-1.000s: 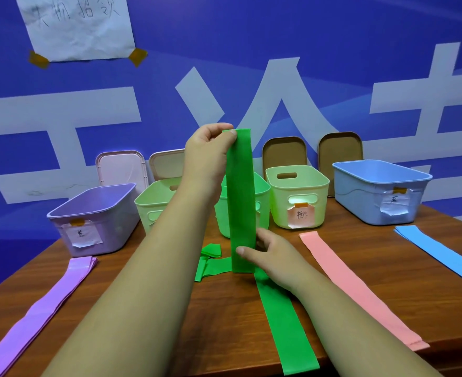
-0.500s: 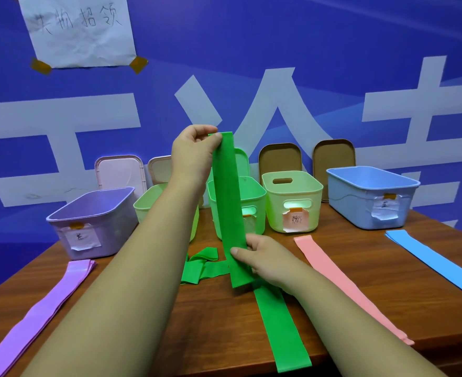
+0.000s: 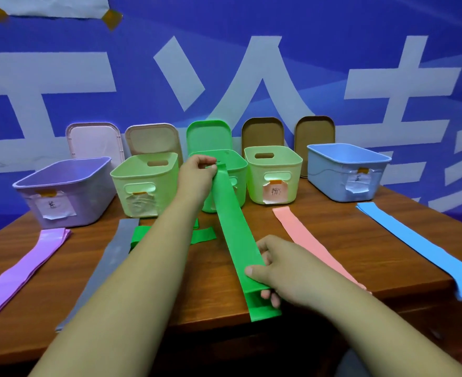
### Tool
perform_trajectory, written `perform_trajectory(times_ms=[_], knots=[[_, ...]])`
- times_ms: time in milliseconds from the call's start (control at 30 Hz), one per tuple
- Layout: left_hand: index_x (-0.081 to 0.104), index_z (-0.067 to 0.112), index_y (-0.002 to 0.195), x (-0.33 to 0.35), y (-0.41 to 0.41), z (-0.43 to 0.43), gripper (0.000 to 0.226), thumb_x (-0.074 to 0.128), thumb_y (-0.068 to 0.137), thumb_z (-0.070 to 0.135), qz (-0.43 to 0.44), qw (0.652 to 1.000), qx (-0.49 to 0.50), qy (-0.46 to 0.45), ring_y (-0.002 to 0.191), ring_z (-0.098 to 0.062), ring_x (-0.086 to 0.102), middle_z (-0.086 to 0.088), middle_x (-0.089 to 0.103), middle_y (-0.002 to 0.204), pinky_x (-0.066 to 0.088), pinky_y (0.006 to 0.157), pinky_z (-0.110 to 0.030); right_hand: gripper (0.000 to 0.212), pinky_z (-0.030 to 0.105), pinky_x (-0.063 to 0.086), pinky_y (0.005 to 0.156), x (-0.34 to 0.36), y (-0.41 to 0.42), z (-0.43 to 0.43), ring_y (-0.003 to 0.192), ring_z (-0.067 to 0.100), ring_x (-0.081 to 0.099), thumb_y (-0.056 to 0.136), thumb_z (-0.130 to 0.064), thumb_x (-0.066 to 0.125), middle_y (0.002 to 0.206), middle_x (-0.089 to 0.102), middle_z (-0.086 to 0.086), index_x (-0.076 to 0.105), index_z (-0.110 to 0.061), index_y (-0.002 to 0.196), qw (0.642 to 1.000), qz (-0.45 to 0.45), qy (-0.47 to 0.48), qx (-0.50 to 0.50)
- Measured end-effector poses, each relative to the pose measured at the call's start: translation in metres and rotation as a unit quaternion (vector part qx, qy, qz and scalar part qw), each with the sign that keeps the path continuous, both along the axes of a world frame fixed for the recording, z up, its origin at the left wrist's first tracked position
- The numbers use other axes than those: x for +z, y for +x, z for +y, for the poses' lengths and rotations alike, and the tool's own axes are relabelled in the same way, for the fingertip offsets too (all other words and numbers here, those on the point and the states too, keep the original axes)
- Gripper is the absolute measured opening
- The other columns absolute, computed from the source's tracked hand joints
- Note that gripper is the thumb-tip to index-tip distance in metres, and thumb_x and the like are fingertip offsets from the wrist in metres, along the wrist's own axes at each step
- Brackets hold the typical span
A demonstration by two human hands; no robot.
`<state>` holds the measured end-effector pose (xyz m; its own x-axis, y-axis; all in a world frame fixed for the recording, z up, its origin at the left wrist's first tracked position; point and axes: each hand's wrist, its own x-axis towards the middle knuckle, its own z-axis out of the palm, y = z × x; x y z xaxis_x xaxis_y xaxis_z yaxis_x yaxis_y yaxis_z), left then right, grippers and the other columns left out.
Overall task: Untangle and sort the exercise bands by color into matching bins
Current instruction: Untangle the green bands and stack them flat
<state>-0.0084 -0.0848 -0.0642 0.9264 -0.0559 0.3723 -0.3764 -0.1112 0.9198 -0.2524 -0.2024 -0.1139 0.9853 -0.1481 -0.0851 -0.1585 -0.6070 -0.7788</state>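
Bins (image 3: pixel 121 191) line the back of my desk (image 3: pixel 211 295), grey band (image 3: pixel 110 262) and pink band (image 3: pixel 300 235) flat either side. Green band (image 3: pixel 235 235) is strung between my hands: left hand (image 3: pixel 196 172) pinches its top by the green bin (image 3: pixel 239 175), right hand (image 3: pixel 279 265) grips the fold.

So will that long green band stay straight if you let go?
Probably not: the long flat green exercise band looks thin and floppy, folding over at the right hand. It likely weighs little, since the left hand lifts it by a pinch.
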Motion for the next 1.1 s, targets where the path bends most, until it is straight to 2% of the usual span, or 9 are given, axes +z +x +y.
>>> perform_trajectory(times_ms=[67,200,300,367,433,567,667,767,1100], knots=[[0.072,0.022,0.104,-0.020,-0.001,-0.007,0.013,0.069,0.099,0.010,0.018,1.000,-0.002,0.025,0.098,-0.020,0.068,0.004,0.072,0.103,0.057,0.090,-0.037,0.050,0.033,0.060,0.060,0.000,-0.009,-0.001,0.058,0.013,0.071,0.101,-0.029,0.074,0.110,0.064,0.000,0.048,-0.023,0.143,1.000,-0.003,0.005,-0.003],[0.071,0.026,0.108,-0.055,-0.005,-0.020,0.015,0.063,0.103,0.014,0.053,0.994,0.013,0.099,0.094,-0.023,0.065,-0.001,0.072,0.111,0.054,0.083,-0.034,0.057,0.036,0.063,0.067,0.005,-0.018,-0.003,0.053,0.012,0.068,0.100,-0.029,0.076,0.100,0.069,0.002,0.044,-0.024,0.147,0.999,0.029,-0.006,-0.019],[0.073,0.022,0.115,-0.069,-0.006,-0.027,0.017,0.062,0.105,0.015,0.052,0.986,0.011,0.159,0.098,-0.019,0.060,0.004,0.067,0.110,0.049,0.085,-0.030,0.058,0.037,0.064,0.067,0.002,-0.019,0.001,0.052,0.011,0.069,0.099,-0.029,0.077,0.103,0.070,0.000,0.044,-0.024,0.146,0.998,0.057,-0.011,-0.029],[0.073,0.023,0.113,-0.076,-0.005,-0.031,0.016,0.063,0.104,0.016,0.047,0.979,0.005,0.196,0.104,-0.018,0.060,0.004,0.066,0.110,0.049,0.091,-0.030,0.058,0.036,0.066,0.067,-0.001,-0.019,0.005,0.054,0.012,0.071,0.098,-0.027,0.078,0.111,0.066,0.001,0.044,-0.024,0.145,0.997,0.067,-0.022,-0.038],[0.074,0.024,0.110,-0.080,-0.005,-0.034,0.015,0.063,0.104,0.016,0.043,0.973,-0.004,0.228,0.104,-0.018,0.060,0.003,0.067,0.110,0.046,0.088,-0.029,0.059,0.033,0.065,0.065,-0.001,-0.020,0.008,0.056,0.013,0.072,0.099,-0.027,0.077,0.116,0.063,0.001,0.043,-0.024,0.147,0.995,0.077,-0.043,-0.046],[0.069,0.028,0.103,-0.084,-0.006,-0.040,0.013,0.062,0.105,0.017,0.040,0.960,-0.012,0.277,0.102,-0.019,0.060,0.004,0.066,0.107,0.041,0.081,-0.028,0.057,0.040,0.068,0.076,-0.001,-0.020,0.012,0.066,0.018,0.078,0.099,-0.030,0.076,0.104,0.066,0.000,0.047,-0.022,0.146,0.992,0.104,-0.051,-0.057],[0.066,0.026,0.103,-0.085,-0.006,-0.043,0.012,0.058,0.107,0.018,0.041,0.948,-0.002,0.316,0.099,-0.019,0.058,0.003,0.064,0.107,0.042,0.081,-0.030,0.055,0.042,0.068,0.078,-0.001,-0.020,0.013,0.073,0.022,0.080,0.100,-0.031,0.075,0.101,0.066,0.000,0.047,-0.021,0.147,0.990,0.116,-0.055,-0.059],[0.064,0.024,0.103,-0.085,-0.005,-0.044,0.011,0.056,0.107,0.017,0.040,0.942,0.011,0.334,0.099,-0.020,0.056,0.001,0.064,0.108,0.042,0.083,-0.030,0.057,0.046,0.068,0.080,-0.001,-0.019,0.012,0.079,0.024,0.081,0.100,-0.032,0.074,0.099,0.065,0.001,0.047,-0.021,0.149,0.988,0.126,-0.064,-0.058],[0.066,0.021,0.101,-0.086,-0.005,-0.046,0.015,0.055,0.104,0.012,0.032,0.931,0.037,0.362,0.096,-0.023,0.057,-0.002,0.067,0.108,0.041,0.077,-0.033,0.057,0.047,0.068,0.073,0.001,-0.021,0.008,0.073,0.028,0.081,0.099,-0.039,0.075,0.103,0.070,0.004,0.048,-0.023,0.146,0.985,0.124,-0.114,-0.041]])
